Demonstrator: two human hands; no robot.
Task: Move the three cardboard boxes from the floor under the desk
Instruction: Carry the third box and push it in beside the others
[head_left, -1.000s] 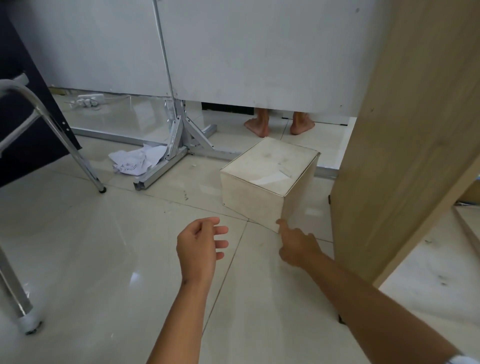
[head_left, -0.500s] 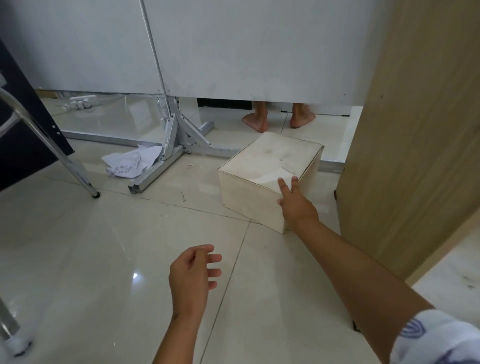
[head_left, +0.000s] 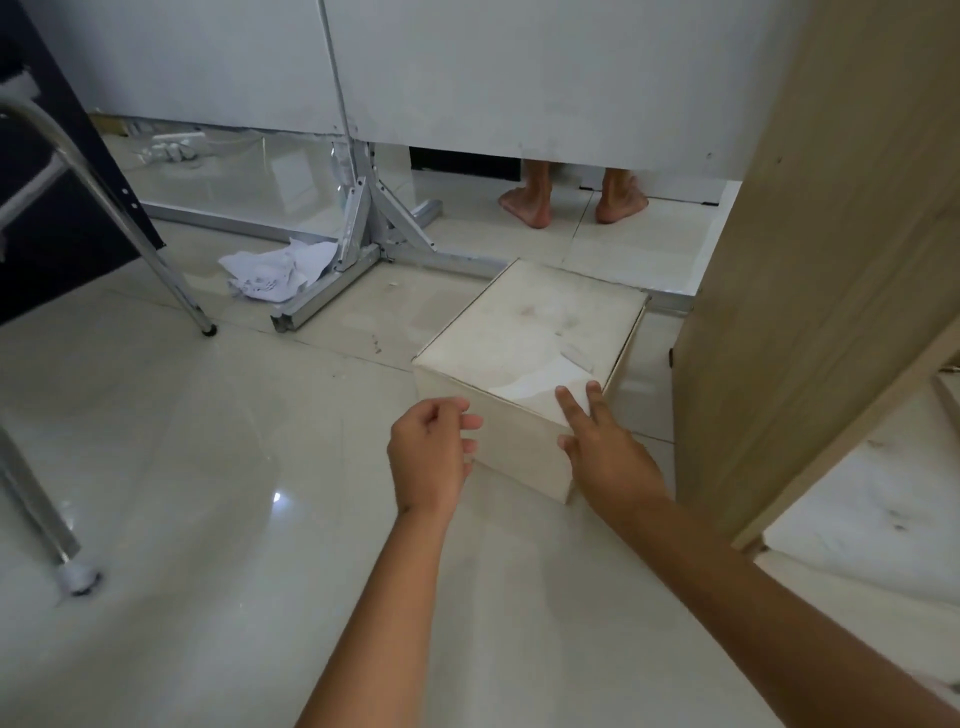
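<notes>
Box: one pale, off-white rectangular cardboard box (head_left: 524, 353) sits on the glossy cream tiled floor (head_left: 208, 467), near the foot of the light wooden side panel (head_left: 810, 260) on the right, its long side running away from the camera. No other box is in view.
Right hand: the right hand (head_left: 605, 452) is spread flat, two fingers (head_left: 569, 408) laid over the near top edge at the box's near right corner, thumb down by the front face. Touching, not yet gripping.
Left hand: the left hand (head_left: 428, 457) is loosely curled and half open, empty, fingertips just beside the near left face of the box; I cannot tell if they touch it.
Step in hand: looks like getting both hands on the box to draw it out.
Doing it well: set the left palm flat against the left face and the right against the right face, low down, then squeeze evenly. Pull towards the near floor, away from the panel.
Watch out: the top flap seems slightly raised on the right side, so lifting by the lid alone could open it.
Clutter: crumpled white paper (head_left: 275, 270) and a grey metal frame foot (head_left: 332, 291) lie well apart to the left; someone's bare feet (head_left: 571, 202) stand beyond the white partition (head_left: 519, 78).
</notes>
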